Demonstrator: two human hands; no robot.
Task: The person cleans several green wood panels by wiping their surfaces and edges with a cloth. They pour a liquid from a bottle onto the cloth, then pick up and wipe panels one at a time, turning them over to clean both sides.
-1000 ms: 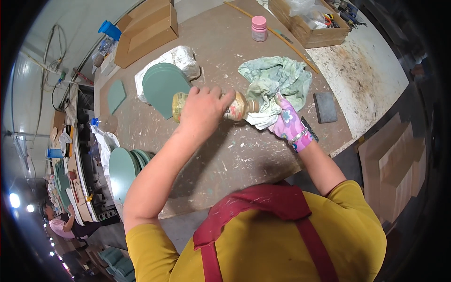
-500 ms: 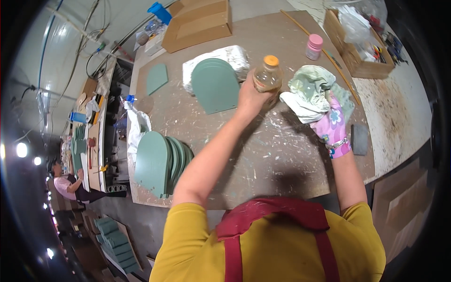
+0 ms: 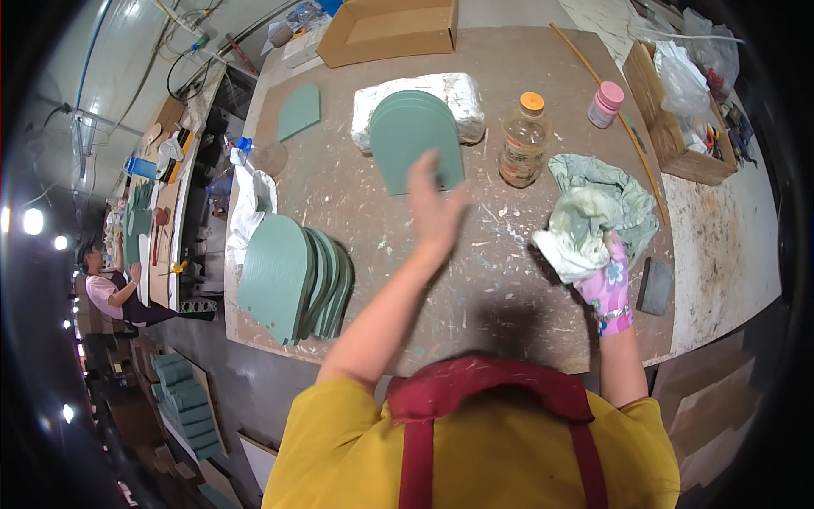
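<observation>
My bare left hand [image 3: 436, 210] is open, fingers spread and a little blurred. It hovers at the near edge of the green arch-topped panels [image 3: 413, 140], which lean on a white paint-marked block [image 3: 462, 100]; whether it touches them I cannot tell. To its right a clear bottle with an orange cap [image 3: 523, 146] stands upright, part-filled with yellowish liquid. My right hand [image 3: 604, 280], in a pink flowered glove, is closed on a crumpled white rag [image 3: 578, 231] stained green. Behind that rag lies more pale green cloth [image 3: 632, 204].
Several green panels [image 3: 275, 271] stand stacked at the left, with a smaller green piece [image 3: 300, 112] beyond. A pink-capped jar [image 3: 605, 105], a thin stick [image 3: 593, 78], a grey block [image 3: 654, 287] and a wooden box [image 3: 670, 119] are at the right. A cardboard box [image 3: 390, 38] sits at the back.
My left hand has let go of the bottle, which now stands on the table, and moved left to the panels. My right hand has come nearer to me with the rag.
</observation>
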